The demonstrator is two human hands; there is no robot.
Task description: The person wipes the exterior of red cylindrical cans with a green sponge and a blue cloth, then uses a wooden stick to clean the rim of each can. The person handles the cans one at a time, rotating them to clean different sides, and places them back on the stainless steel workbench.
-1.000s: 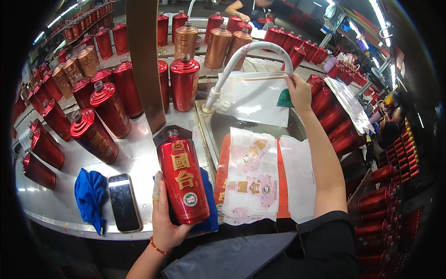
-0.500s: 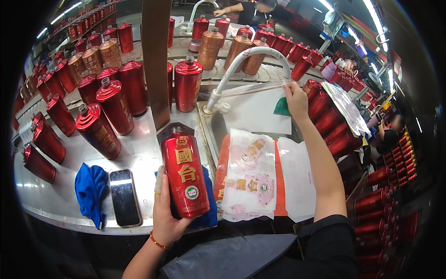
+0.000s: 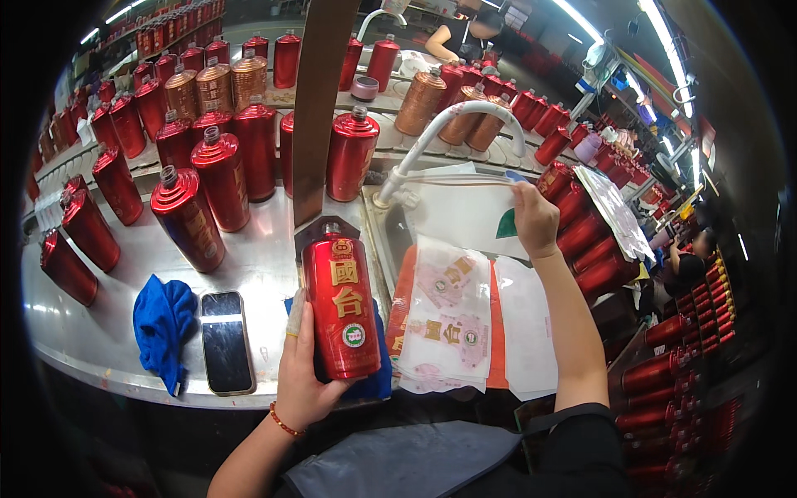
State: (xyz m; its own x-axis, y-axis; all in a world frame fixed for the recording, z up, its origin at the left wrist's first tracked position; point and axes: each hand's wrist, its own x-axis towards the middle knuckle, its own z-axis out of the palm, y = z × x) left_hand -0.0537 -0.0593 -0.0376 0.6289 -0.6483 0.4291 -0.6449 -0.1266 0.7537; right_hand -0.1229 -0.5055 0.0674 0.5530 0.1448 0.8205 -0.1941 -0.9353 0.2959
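Observation:
My left hand (image 3: 309,353) is wrapped round the lower part of a glossy red bottle (image 3: 342,311) with gold lettering and a round green-and-white emblem. The bottle stands nearly upright, tilted slightly, in front of a blue cloth (image 3: 383,357). A pale cover sits on one left finger. Beyond the sink's near side, my right hand (image 3: 535,217) is closed in a pinch at the end of a clear plastic film (image 3: 465,179) with a thin brownish edge. Behind the film lies a white sheet (image 3: 452,212) with a green patch (image 3: 506,222). Printed decal sheets (image 3: 448,332) lie nearer me.
An arched white tap (image 3: 448,116) rises over the sink. On the metal table lie a phone (image 3: 226,344) and a blue rag (image 3: 163,324), with several red bottles (image 3: 189,224) behind. A brown post (image 3: 320,108) stands ahead. Another person (image 3: 465,37) works at the back.
My right hand has come down, and the film's end has dropped with it to nearly level. The left hand still holds the bottle. The whole view has shifted slightly.

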